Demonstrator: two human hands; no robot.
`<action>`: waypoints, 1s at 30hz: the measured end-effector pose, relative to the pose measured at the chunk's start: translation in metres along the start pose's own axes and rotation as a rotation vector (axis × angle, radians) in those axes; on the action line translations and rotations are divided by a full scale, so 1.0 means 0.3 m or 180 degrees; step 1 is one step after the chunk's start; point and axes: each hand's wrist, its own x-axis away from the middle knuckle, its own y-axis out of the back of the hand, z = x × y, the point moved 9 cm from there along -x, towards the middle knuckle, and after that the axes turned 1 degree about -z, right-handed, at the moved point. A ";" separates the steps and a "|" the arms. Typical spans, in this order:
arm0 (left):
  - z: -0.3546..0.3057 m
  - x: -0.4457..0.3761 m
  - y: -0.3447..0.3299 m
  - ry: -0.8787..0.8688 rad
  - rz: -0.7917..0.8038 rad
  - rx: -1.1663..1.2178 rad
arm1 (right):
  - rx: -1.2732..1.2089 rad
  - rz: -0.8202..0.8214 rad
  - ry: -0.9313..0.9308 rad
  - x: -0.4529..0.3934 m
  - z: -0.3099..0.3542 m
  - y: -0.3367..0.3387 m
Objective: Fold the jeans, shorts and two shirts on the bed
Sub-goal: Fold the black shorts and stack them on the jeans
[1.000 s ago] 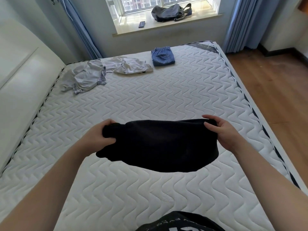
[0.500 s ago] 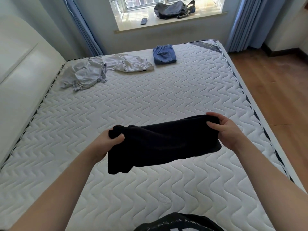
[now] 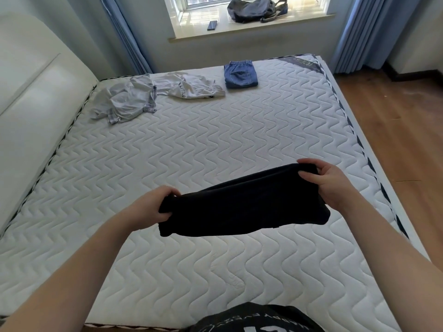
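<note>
The bed point(image 3: 215, 144) filled most of the view, a bare white quilted mattress w/ a dark-striped edge; its near edge was cut off by the frame bottom, and the near right corner was hidden behind the right forearm. The white headboard point(image 3: 28, 97) ran along the left side, partly out of frame.

The black shorts point(image 3: 242, 207) were held up over the near part of the bed, not touching it, stretched sideways between both hands and tilted, right end higher. They were too dark to make out seams, waistband or how many layers were doubled over; a fold line showed along the top edge only.

Far end of the bed: a crumpled grey shirt point(image 3: 124, 100) near the headboard, touching a rumpled white shirt point(image 3: 191, 88) printed "LITTLE" beside it. Both were bunched, so sleeves and collars were hard to tell apart. Just right of those, apart from them, sat the folded jeans point(image 3: 240, 76), a neat blue stack w/ a back pocket showing.

Left hand point(image 3: 153, 208) gripped the shorts' left end, fingers curled round the cloth, tips buried in it, knuckles toward the camera. Right hand point(image 3: 328, 185) pinched the right end, thumb on the near face, fingers wrapped over the top. Both arms reached forward, bare, elbows out of frame.

On the windowsill, a dark bag point(image 3: 254, 8), top cut off, and a phone point(image 3: 212, 25).
</note>
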 end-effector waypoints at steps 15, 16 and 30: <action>0.246 0.176 -0.092 0.1078 -0.0934 0.1432 | 0.2960 -0.0632 0.1034 0.061 -0.098 -0.108; 0.268 0.199 -0.106 0.1120 -0.1012 0.1793 | 0.2903 -0.0617 0.0957 0.057 -0.110 -0.114; 0.591 0.415 -0.345 0.1378 -0.0882 0.2562 | 0.1694 -0.0035 -0.0309 0.074 -0.356 -0.334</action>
